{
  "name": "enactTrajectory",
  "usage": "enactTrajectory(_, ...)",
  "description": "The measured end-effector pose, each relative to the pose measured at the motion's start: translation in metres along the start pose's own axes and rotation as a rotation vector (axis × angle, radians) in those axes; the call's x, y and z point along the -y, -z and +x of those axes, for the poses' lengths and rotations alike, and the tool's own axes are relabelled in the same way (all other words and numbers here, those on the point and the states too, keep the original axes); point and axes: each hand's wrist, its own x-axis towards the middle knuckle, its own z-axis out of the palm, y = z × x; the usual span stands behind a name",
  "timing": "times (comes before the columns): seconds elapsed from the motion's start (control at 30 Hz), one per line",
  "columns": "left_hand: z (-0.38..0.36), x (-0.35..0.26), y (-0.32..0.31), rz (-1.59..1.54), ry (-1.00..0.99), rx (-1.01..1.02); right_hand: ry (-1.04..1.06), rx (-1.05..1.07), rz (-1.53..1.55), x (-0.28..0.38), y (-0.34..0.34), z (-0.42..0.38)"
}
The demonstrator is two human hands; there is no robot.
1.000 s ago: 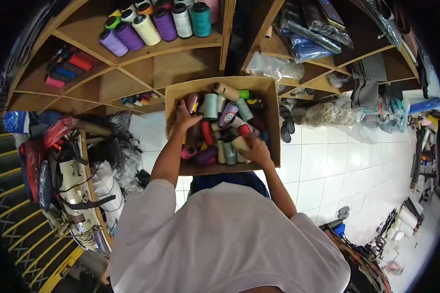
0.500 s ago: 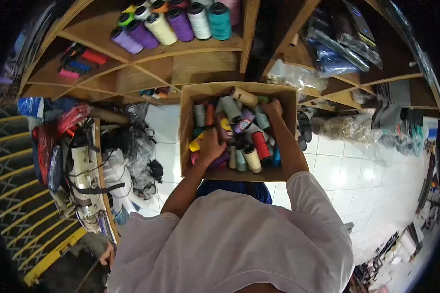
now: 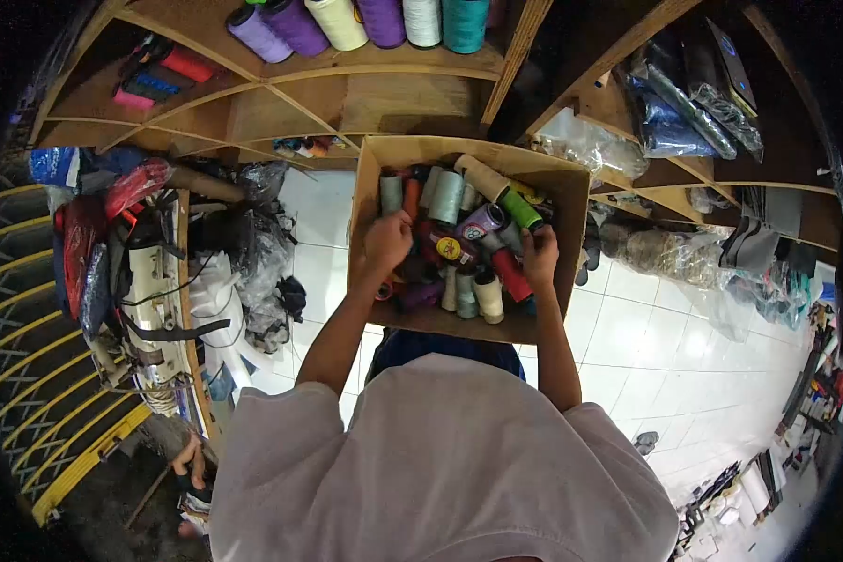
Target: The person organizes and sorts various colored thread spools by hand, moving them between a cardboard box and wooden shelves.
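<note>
A cardboard box [image 3: 470,150] stands in front of me, filled with a jumble of thread spools in many colours. My left hand [image 3: 388,244] is inside its left part, fingers curled just below an orange spool [image 3: 412,199]; what they hold, if anything, is hidden. On the right, my right hand [image 3: 539,258] has its fingers on the lower end of a green thread spool [image 3: 521,212]. Between the hands lie a pale green-grey spool [image 3: 448,197], a purple spool [image 3: 480,222] and a dark red spool with a yellow label [image 3: 448,248]. A red spool [image 3: 510,273] rests below my right hand.
Wooden shelves [image 3: 421,103] rise behind the box, with a row of spools including a teal one [image 3: 465,26]. Plastic-wrapped packs [image 3: 679,126] fill the right shelf. Left are a machine [image 3: 157,309] and plastic bags [image 3: 262,253]. Another person's hand [image 3: 189,459] shows at lower left.
My left hand has moved up and left among the spools. My right hand has come down from the box's upper right, and the green spool now shows fully there. The view has shifted slightly.
</note>
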Motion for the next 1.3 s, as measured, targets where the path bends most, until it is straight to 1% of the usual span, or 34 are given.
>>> enactTrajectory(0.03,0.006,-0.004,0.004,0.123,0.111,-0.225,0.015,-0.004,-0.02,-0.002,0.004,-0.003)
enactTrajectory(0.07,0.015,-0.011,0.006,0.117,0.102,-0.229,0.036,-0.01,-0.038,-0.003,0.007,-0.004)
enactTrajectory(0.13,0.032,-0.022,0.0,0.619,0.194,0.024,0.046,-0.021,-0.047,0.003,0.015,-0.013)
enactTrajectory(0.17,0.04,-0.018,-0.015,0.667,0.179,-0.01,0.045,-0.026,-0.053,0.007,0.021,-0.018)
enactTrajectory(0.2,0.047,-0.006,-0.032,0.653,0.165,-0.015,0.054,-0.039,-0.066,0.013,0.026,-0.027)
enactTrajectory(0.23,0.056,0.006,-0.045,0.666,0.136,-0.111,0.007,-0.015,-0.096,0.022,0.031,-0.035)
enactTrajectory(0.27,0.059,0.0,-0.039,0.621,0.183,-0.052,-0.039,0.008,-0.126,0.029,0.038,-0.044)
enactTrajectory(0.3,0.062,-0.008,-0.032,0.578,0.231,0.005,-0.045,0.03,-0.095,0.034,0.044,-0.055)
enactTrajectory(0.33,0.062,-0.007,-0.031,0.57,0.215,-0.012,-0.047,0.053,-0.055,0.039,0.048,-0.063)
enactTrajectory(0.4,0.066,0.003,-0.026,0.526,0.319,0.131,-0.029,0.038,-0.004,0.045,0.05,-0.084)
enactTrajectory(0.43,0.071,0.001,-0.021,0.529,0.314,0.11,-0.031,0.042,0.04,0.048,0.048,-0.092)
enactTrajectory(0.47,0.074,-0.002,-0.019,0.496,0.378,0.17,-0.018,0.04,0.048,0.05,0.047,-0.098)
enactTrajectory(0.5,0.072,-0.007,-0.014,0.462,0.444,0.233,-0.078,0.096,0.168,0.054,0.047,-0.104)
enactTrajectory(0.53,0.067,-0.01,-0.008,0.465,0.445,0.227,-0.143,0.155,0.288,0.058,0.046,-0.11)
enactTrajectory(0.6,0.06,-0.017,0.011,0.179,0.527,0.335,-0.085,0.127,0.333,0.065,0.037,-0.112)
enactTrajectory(0.63,0.054,-0.024,0.015,0.186,0.523,0.327,-0.107,0.188,0.331,0.068,0.032,-0.109)
enactTrajectory(0.67,0.041,-0.032,0.015,0.148,0.561,0.213,-0.134,0.249,0.327,0.07,0.025,-0.108)
enactTrajectory(0.7,0.024,-0.037,0.012,0.108,0.598,0.102,-0.111,0.293,0.392,0.093,0.021,-0.107)
enactTrajectory(0.73,0.002,-0.049,0.019,0.112,0.596,0.101,-0.112,0.291,0.395,0.099,0.012,-0.104)
enactTrajectory(0.8,-0.047,-0.078,0.038,-0.86,0.395,0.181,-0.383,0.479,0.459,0.107,-0.006,-0.097)
enactTrajectory(0.83,-0.061,-0.083,0.029,-0.858,0.389,0.177,-0.377,0.478,0.463,0.112,-0.016,-0.096)
enactTrajectory(0.9,-0.084,-0.094,0.01,-0.737,0.022,0.008,-0.479,0.573,0.683,0.12,-0.027,-0.095)
enactTrajectory(0.93,-0.093,-0.094,0.004,-0.738,0.013,0.0,-0.466,0.574,0.682,0.115,-0.029,-0.093)
enactTrajectory(1.0,-0.101,-0.091,-0.004,-0.726,-0.149,-0.007,-0.459,0.627,0.648,0.11,-0.031,-0.083)
enactTrajectory(1.03,-0.098,-0.084,-0.01,-0.8,-0.072,-0.079,-0.488,0.685,0.641,0.114,-0.024,-0.074)
enactTrajectory(1.07,-0.094,-0.074,-0.012,-0.799,-0.083,-0.086,-0.475,0.685,0.642,0.118,-0.019,-0.062)
enactTrajectory(1.13,-0.094,-0.067,0.004,-0.83,0.243,-0.207,-0.557,0.551,0.584,0.159,0.004,-0.047)
enactTrajectory(1.17,-0.09,-0.053,0.007,-0.891,0.247,-0.11,-0.422,0.551,0.569,0.203,0.03,-0.048)
enactTrajectory(1.2,-0.091,-0.059,0.013,-0.889,0.238,-0.109,-0.127,0.535,0.562,0.214,0.036,-0.04)
enactTrajectory(1.23,-0.096,-0.07,0.024,-0.817,0.197,-0.122,0.164,0.51,0.546,0.228,0.044,-0.035)
enactTrajectory(1.27,-0.098,-0.08,0.033,-0.745,0.156,-0.136,0.168,0.504,0.545,0.241,0.052,-0.032)
enactTrajectory(1.3,-0.096,-0.086,0.036,-0.744,0.15,-0.134,0.377,0.319,0.601,0.264,0.064,-0.034)
